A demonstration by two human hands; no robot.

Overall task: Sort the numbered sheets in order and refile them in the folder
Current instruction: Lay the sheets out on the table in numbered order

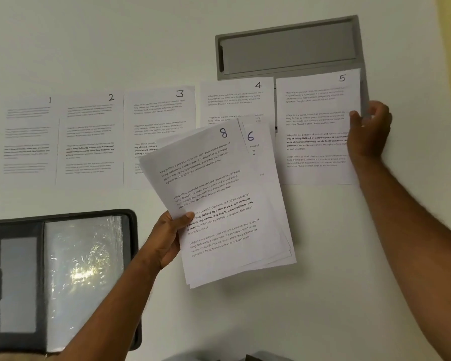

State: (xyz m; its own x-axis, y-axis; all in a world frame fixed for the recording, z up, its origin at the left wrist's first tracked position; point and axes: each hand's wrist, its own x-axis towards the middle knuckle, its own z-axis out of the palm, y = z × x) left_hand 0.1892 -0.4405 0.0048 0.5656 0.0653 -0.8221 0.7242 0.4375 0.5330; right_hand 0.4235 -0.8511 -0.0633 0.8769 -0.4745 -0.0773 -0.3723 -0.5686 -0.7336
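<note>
- Head view: the open folder (63, 280) lies at the table's (323, 295) near left edge, cut off by the left border; its right side holds glossy clear sleeves, its left side a pocket whose contents are too blurred to tell.
- Along the far side of the table, a row of sheets lies face up: sheet 1 (29, 139), sheet 2 (89, 142), sheet 3 (159, 121), sheet 4 (235, 100) and sheet 5 (315, 126), edges touching or slightly overlapping.
- The text on sheets 1 and 2 is blurred and unreadable.
- The left hand (167, 241) grips a fanned stack (219, 204) above the table's middle, thumb on top; sheet 8 shows in front, sheet 6 (255, 152) peeks out behind, and the rest are hidden.
- The stack covers the lower parts of sheets 3 and 4.
- A grey recessed tray (289, 45) sits in the table's far right; sheet 5 overlaps its near rim.
- The right hand (370, 128) pinches sheet 5's right edge, fingers curled.
</note>
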